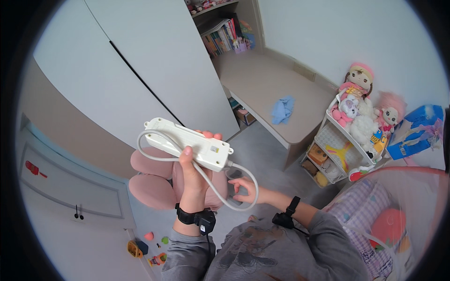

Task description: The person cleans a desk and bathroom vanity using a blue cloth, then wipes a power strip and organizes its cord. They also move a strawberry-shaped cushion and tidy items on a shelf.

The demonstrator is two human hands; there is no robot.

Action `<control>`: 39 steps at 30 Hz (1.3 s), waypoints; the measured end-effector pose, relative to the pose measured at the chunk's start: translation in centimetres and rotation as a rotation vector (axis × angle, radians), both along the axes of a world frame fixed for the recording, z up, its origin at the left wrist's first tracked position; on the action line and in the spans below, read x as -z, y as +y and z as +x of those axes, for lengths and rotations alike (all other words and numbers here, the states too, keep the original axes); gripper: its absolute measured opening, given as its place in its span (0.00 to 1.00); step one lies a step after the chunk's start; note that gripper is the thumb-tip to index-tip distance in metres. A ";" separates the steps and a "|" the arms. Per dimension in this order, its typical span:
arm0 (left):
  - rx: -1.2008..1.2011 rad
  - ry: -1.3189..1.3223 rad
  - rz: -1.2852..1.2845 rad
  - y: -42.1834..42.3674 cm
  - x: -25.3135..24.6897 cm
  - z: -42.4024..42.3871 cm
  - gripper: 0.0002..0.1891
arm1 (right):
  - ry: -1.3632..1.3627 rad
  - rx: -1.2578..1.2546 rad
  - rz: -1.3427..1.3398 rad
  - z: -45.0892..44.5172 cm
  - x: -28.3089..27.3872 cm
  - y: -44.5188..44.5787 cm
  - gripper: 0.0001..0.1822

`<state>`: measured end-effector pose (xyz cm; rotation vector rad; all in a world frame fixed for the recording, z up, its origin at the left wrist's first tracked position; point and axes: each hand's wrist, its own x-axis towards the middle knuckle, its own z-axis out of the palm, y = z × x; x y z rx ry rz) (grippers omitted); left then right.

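Observation:
My left hand (pixel 192 172) grips a white power strip (pixel 186 142), thumb across the face turned up and fingertips at its far edge. That face has screw holes and a small sticker; the opposite face is hidden. Its grey-white cord (pixel 254 177) leaves the right end, loops past my right hand, runs back under my left thumb and curls around the left end. My right hand (pixel 246 189) is below the strip's right end, beside the cord loop. Its index finger points left, apart from the thumb, and I see nothing held in it.
A pink padded chair (pixel 154 189) stands beneath the strip. Ahead is a desk (pixel 253 75) with a blue cloth (pixel 283 109). A white rolling cart (pixel 332 140) of soft toys stands right, near a netted bed (pixel 372 196). Small toys (pixel 158 259) lie on the floor at lower left.

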<state>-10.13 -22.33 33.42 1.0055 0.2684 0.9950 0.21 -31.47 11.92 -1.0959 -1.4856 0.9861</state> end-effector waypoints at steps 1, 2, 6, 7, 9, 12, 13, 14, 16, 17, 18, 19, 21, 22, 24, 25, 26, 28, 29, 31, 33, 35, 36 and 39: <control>-0.015 -0.023 0.009 0.2 -0.5 -0.4 0.29 | -0.069 0.018 0.010 -0.4 0.8 0.3 0.27; -0.041 -0.036 0.051 0.3 -1.1 -0.7 0.28 | 0.039 0.057 -0.024 -0.8 1.5 0.7 0.30; -0.144 -0.085 0.037 0.5 -2.0 -2.4 0.28 | 0.016 0.402 -0.117 -1.3 1.1 2.2 0.39; -0.140 -0.106 0.035 0.5 -2.2 -2.6 0.28 | -0.037 0.382 0.004 -1.4 0.9 2.5 0.40; -0.128 -0.152 0.030 0.4 -2.5 -2.9 0.28 | -0.143 0.345 0.246 -1.8 0.4 3.2 0.41; -0.118 -0.203 0.009 -0.1 -3.0 -2.7 0.28 | -0.084 0.103 0.147 -2.9 1.8 3.8 0.38; -0.124 -0.203 0.015 -0.2 -3.3 -2.7 0.28 | -0.070 0.010 0.121 -3.0 2.3 3.9 0.37; -0.129 -0.202 0.021 -0.2 -3.6 -2.7 0.27 | -0.122 0.014 0.010 -2.9 3.5 3.8 0.27; -0.120 -0.246 0.043 0.5 -4.0 -3.6 0.27 | -0.185 -0.116 -0.006 -2.0 5.5 3.1 0.18; -0.167 -0.259 0.048 0.6 -4.6 -4.1 0.27 | -0.215 -0.182 -0.011 -1.2 6.4 2.5 0.15; -0.215 -0.273 0.045 0.9 -5.0 -4.7 0.27 | -0.156 -0.193 -0.133 -0.1 6.3 1.2 0.13; -0.256 -0.292 0.040 1.4 -5.3 -5.2 0.27 | -0.099 -0.194 -0.256 1.5 5.9 -0.5 0.12; -0.289 -0.341 0.083 3.1 -5.8 -6.9 0.27 | -0.153 -0.156 -0.566 5.1 8.7 -3.2 0.13; -0.322 -0.334 0.106 3.9 -5.6 -7.1 0.26 | -0.115 -0.117 -0.608 7.4 9.9 -4.8 0.12; -0.404 -0.269 0.169 4.9 -5.5 -8.7 0.26 | 0.092 -0.003 -0.641 10.8 10.2 -7.8 0.11; -0.416 -0.233 0.193 5.3 -5.3 -10.0 0.26 | 0.261 0.073 -0.632 11.8 9.3 -9.2 0.10; -0.408 -0.203 0.212 6.0 -4.7 -10.7 0.25 | 0.358 0.176 -0.597 13.6 9.5 -10.8 0.09; -0.400 -0.037 0.270 7.1 -3.3 -12.6 0.25 | 0.587 0.314 -0.473 15.6 8.4 -12.5 0.08; -0.453 0.089 0.305 7.0 -2.5 -13.1 0.25 | 0.715 0.355 -0.385 16.2 7.2 -12.8 0.07; -0.428 0.384 0.451 7.4 0.2 -13.2 0.23 | 0.720 0.383 -0.283 16.6 4.3 -13.0 0.07; -0.310 0.622 0.513 6.1 1.9 -11.5 0.21 | 0.636 0.414 -0.263 16.2 0.4 -12.6 0.06; -0.112 0.852 0.513 4.4 2.7 -8.8 0.20 | 0.458 0.447 -0.323 14.6 -4.6 -11.9 0.06; -0.027 0.865 0.543 3.5 3.2 -7.2 0.21 | 0.479 0.458 -0.315 13.7 -6.6 -11.5 0.06; 0.114 0.895 0.597 0.4 4.3 -3.4 0.28 | 0.535 0.468 -0.282 11.0 -11.5 -10.3 0.06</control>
